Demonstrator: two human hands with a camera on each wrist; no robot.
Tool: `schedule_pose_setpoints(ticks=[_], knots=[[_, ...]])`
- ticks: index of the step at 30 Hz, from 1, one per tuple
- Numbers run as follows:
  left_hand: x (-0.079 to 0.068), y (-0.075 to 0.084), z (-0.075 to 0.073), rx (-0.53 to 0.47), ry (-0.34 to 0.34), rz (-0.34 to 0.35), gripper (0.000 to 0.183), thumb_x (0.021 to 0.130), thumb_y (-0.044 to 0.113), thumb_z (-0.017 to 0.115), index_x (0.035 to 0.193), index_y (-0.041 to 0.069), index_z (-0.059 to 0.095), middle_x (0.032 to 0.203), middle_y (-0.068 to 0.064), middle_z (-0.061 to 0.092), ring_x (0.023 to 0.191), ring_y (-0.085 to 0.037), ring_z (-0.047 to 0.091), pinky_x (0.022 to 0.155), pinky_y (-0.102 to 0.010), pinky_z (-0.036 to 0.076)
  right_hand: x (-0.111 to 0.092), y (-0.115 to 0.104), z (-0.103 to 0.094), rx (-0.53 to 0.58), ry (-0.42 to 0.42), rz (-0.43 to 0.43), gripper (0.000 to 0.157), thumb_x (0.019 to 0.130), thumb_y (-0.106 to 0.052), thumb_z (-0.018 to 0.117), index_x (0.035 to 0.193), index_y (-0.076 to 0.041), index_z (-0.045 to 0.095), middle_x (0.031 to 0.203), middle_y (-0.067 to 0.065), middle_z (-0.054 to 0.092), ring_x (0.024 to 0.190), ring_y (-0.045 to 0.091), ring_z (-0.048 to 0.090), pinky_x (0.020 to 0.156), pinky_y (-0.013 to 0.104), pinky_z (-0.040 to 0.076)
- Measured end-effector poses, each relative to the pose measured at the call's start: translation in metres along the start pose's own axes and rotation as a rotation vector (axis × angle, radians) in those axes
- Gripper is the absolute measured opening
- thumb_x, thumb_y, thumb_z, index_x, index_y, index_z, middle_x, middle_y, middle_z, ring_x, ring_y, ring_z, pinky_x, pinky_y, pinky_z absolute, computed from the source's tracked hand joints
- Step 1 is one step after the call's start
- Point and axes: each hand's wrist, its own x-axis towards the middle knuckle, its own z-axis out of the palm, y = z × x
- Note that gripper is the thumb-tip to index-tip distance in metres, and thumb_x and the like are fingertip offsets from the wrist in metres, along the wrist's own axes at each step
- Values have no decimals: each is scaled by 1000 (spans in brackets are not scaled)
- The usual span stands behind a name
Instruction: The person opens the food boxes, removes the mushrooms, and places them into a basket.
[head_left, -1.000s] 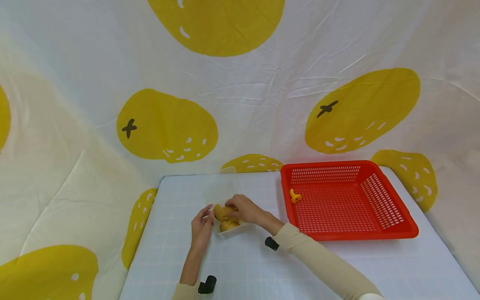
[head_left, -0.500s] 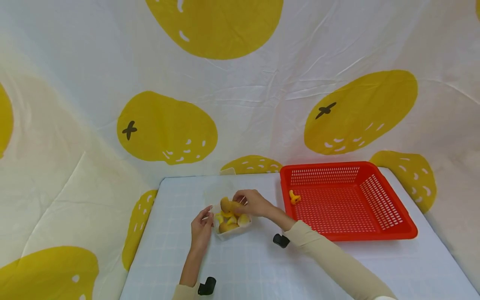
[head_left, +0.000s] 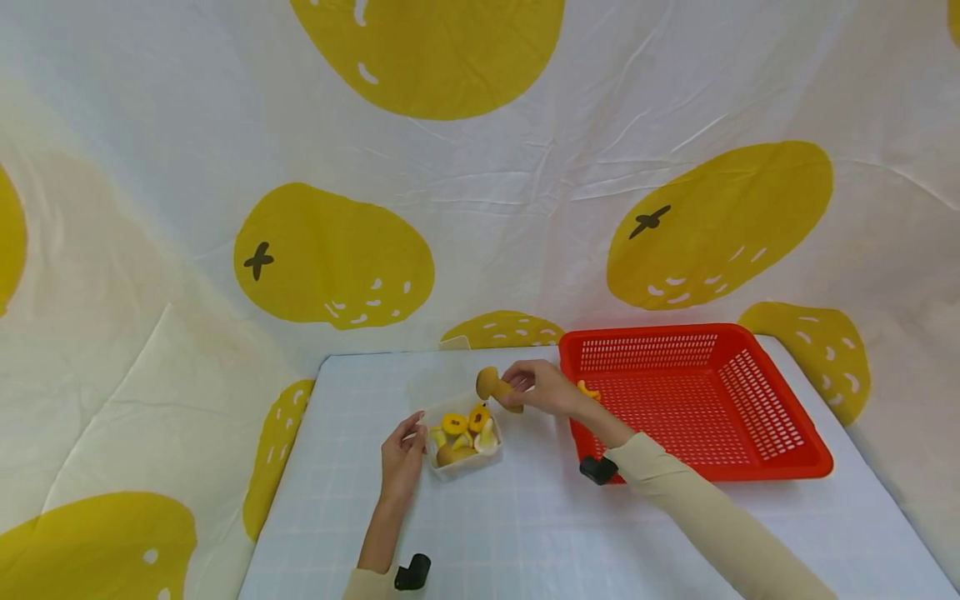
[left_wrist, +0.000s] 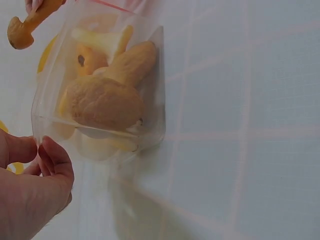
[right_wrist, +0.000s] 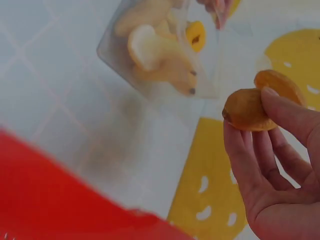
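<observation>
A brown toy mushroom is held up between the thumb and fingers of my right hand, above and right of the box; the right wrist view shows the mushroom pinched at one end. The clear plastic box stands on the table with several pieces inside. Among them are a brown mushroom, yellow-orange pieces with dark centres and a pale mushroom. My left hand pinches the box's left rim between thumb and fingers, as the left wrist view shows.
A red perforated basket sits on the right of the table. One small yellow-orange piece lies at its left side, partly behind my right hand. A faint clear lid extends behind the box. Patterned cloth hangs behind the table.
My right hand has lifted the brown mushroom out of the box and moved it up and right, uncovering the pieces beneath. The left hand stays at the box's rim.
</observation>
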Motion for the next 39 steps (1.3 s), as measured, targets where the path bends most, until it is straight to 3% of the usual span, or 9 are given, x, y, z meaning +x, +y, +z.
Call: schedule_pose_setpoints(ticks=[7, 14, 20, 23, 28, 35, 39], knots=[[9, -25, 0, 30, 20, 13, 35, 96, 8, 56, 129, -1, 55, 108, -17, 53, 91, -33, 57, 64, -17, 47, -12, 15, -24, 81, 50, 66, 34, 81, -26, 77, 106, -7, 65, 95, 6, 66, 88, 21, 61, 77, 32, 52], [9, -28, 1, 45, 34, 0, 33, 96, 11, 56, 129, 4, 57, 107, -14, 53, 92, -36, 56, 65, -17, 47, -27, 26, -47, 143, 103, 158, 43, 84, -24, 74, 117, -2, 58, 106, 12, 61, 96, 24, 60, 79, 31, 53], [10, -29, 1, 33, 29, 12, 33, 96, 9, 55, 129, 4, 57, 107, -15, 53, 92, -38, 55, 64, -17, 47, -38, 37, -65, 164, 111, 226, 50, 86, -28, 71, 127, -5, 54, 116, 13, 58, 104, 27, 57, 87, 39, 51], [11, -29, 1, 29, 23, 8, 34, 96, 9, 56, 129, 2, 56, 109, -16, 53, 90, -34, 57, 64, -17, 47, -43, 44, -75, 193, 108, 239, 55, 86, -30, 70, 131, -4, 51, 121, 15, 56, 109, 29, 54, 90, 42, 49], [10, -20, -1, 4, 3, -16, 36, 95, 6, 56, 130, -2, 54, 110, -20, 53, 87, -27, 57, 64, -16, 47, -49, 56, -89, 250, 104, 258, 64, 86, -32, 71, 136, -3, 45, 128, 18, 52, 115, 31, 51, 95, 44, 45], [-1, 5, 1, 20, 8, -18, 35, 95, 3, 53, 130, -6, 53, 110, -23, 52, 94, -43, 52, 64, -16, 46, -57, 81, -107, 223, 92, 299, 73, 86, -37, 70, 140, 0, 38, 134, 20, 47, 120, 33, 48, 95, 41, 45], [0, 5, 1, 26, 5, -23, 36, 95, 3, 54, 130, -6, 53, 110, -23, 53, 92, -39, 54, 65, -16, 47, -60, 94, -113, 218, 69, 301, 71, 88, -33, 68, 140, 3, 37, 134, 23, 46, 119, 35, 47, 93, 41, 47]])
